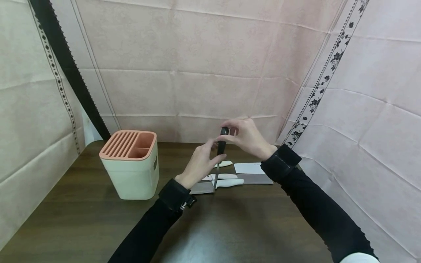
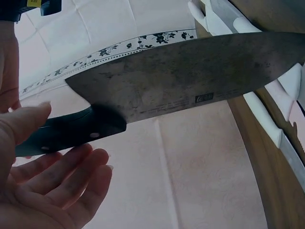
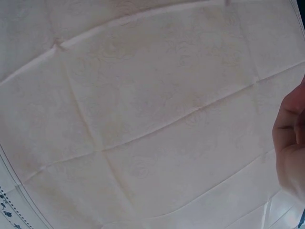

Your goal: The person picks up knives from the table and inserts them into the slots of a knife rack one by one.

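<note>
A knife with a black handle point(image 1: 222, 144) hangs upright over the table, its blade edge-on and pointing down. My right hand point(image 1: 247, 138) pinches the top of the handle. My left hand point(image 1: 200, 162) is just left of the handle. In the left wrist view the broad steel blade point(image 2: 190, 81) fills the frame. There my left hand point(image 2: 52, 181) has straight fingers under the handle point(image 2: 62, 136) and its thumb lies in front of it. The right wrist view shows only cloth and the edge of my right hand point(image 3: 291, 148).
A cream knife block point(image 1: 131, 166) with a peach slotted top stands at the table's left. Several white-handled knives point(image 1: 227, 182) and a cleaver point(image 1: 253, 173) lie on the dark wooden table point(image 1: 82, 219) below my hands. Pink cloth hangs behind and at both sides.
</note>
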{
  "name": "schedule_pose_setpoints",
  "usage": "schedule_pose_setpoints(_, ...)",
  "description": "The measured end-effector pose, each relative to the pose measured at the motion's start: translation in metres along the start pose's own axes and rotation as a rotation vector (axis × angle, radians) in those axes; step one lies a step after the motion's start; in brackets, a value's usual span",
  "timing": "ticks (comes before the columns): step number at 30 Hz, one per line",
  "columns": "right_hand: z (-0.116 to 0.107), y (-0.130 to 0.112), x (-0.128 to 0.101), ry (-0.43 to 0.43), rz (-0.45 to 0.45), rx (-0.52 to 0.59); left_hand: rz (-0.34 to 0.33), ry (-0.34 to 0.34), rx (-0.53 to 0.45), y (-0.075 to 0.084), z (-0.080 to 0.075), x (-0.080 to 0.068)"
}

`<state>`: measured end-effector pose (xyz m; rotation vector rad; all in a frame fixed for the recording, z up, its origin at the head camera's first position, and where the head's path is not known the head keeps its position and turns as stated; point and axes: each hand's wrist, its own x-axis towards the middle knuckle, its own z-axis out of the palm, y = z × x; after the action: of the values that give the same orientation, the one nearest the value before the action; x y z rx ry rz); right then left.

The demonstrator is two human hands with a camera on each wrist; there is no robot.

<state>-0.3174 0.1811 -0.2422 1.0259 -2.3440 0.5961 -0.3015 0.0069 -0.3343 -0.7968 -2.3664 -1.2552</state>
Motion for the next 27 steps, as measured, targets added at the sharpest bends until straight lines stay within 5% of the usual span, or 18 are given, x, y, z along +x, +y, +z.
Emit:
schedule_pose_setpoints(16,0.002,-0.003,-0.001,0.058,-0.022,0.08,0.029,0.044,-0.029,-0.003,-0.007,0.0)
schedule_pose_setpoints(27,0.004,0.013,-0.016,0.044,0.115,0.171,0.028,0.089,-0.013,-0.001,-0.041,0.009)
